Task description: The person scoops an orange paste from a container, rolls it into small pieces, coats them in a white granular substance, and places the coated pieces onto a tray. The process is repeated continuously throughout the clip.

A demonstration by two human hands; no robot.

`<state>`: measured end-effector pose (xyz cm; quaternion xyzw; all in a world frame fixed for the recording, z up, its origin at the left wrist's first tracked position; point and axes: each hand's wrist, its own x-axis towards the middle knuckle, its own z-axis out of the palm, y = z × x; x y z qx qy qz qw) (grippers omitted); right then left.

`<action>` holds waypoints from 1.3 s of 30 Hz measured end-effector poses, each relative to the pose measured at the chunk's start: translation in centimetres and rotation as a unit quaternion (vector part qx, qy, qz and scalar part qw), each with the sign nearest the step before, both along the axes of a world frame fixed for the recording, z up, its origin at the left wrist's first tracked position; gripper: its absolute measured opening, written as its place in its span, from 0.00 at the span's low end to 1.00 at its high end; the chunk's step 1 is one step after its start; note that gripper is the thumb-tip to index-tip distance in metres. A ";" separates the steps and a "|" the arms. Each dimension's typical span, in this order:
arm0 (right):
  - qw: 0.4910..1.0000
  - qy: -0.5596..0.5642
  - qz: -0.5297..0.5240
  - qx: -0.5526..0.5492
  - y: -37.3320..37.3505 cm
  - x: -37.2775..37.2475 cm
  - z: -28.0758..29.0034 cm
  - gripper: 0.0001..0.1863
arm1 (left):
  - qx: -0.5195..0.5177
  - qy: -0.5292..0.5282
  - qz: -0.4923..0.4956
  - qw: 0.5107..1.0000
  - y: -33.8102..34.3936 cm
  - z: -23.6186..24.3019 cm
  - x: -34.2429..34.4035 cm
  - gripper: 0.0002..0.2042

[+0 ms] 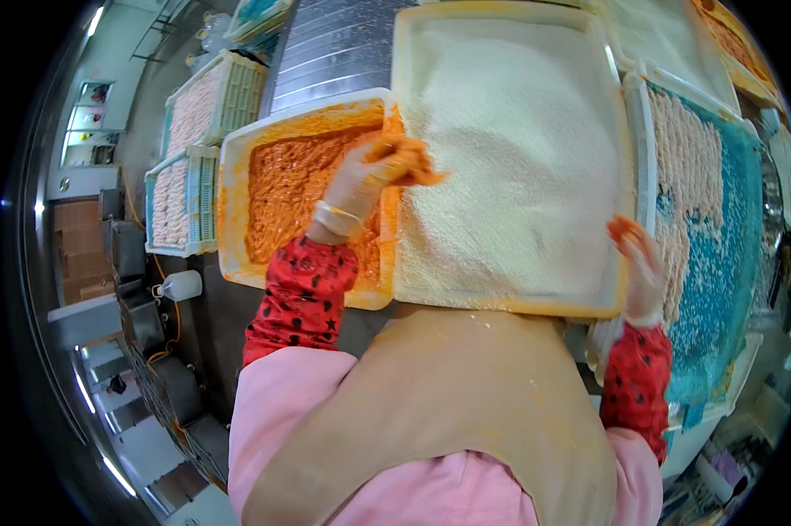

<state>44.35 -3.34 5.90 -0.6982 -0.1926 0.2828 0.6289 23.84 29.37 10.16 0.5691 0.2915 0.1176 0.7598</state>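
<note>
My left hand [358, 186], in a thin pale glove smeared orange, closes around orange-coated marinated meat [423, 167]. It hangs over the rim between a tub [234, 175] of wet orange marinated meat [286, 188] and a large tray of pale crumbs [509, 175]. Part of the meat sticks out past the fingers toward the crumbs. At the right rim of the crumb tray, my right hand [642, 273] is gloved, with orange fingertips. Its fingers are stretched out and slightly blurred, and I see nothing in them. Beside it, crumb-coated pieces [689, 162] lie in rows on a blue-lined tray [724, 272].
Stacked crates [204, 197] of coated pieces stand at the left. A ridged metal surface [329, 53] lies behind the tub. A white jug [181, 285] is on the floor at left. More orange meat [735, 44] sits in a container at the far right.
</note>
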 end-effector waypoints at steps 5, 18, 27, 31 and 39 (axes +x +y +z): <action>0.960 0.031 0.135 -0.242 7.8 -0.3 -9.1 0.14 | 0.376 0.130 -0.070 0.915 -3.8 -6.6 2.3 0.09; 0.770 -0.524 0.167 -0.323 15.1 -10.4 -7.2 0.26 | 0.542 0.227 0.116 0.801 3.6 -6.9 -8.6 0.09; 0.954 0.295 0.024 0.035 14.2 -6.1 -4.3 0.18 | 0.589 0.357 0.031 0.724 6.9 -12.8 -9.0 0.17; 0.930 0.321 -0.135 0.120 2.9 -0.5 3.8 0.18 | 0.547 0.392 -0.032 0.739 5.2 -11.9 -8.8 0.18; 0.916 0.001 -0.394 -0.081 -14.0 8.7 2.2 0.21 | 0.510 0.451 0.007 0.732 8.7 -11.5 -8.0 0.11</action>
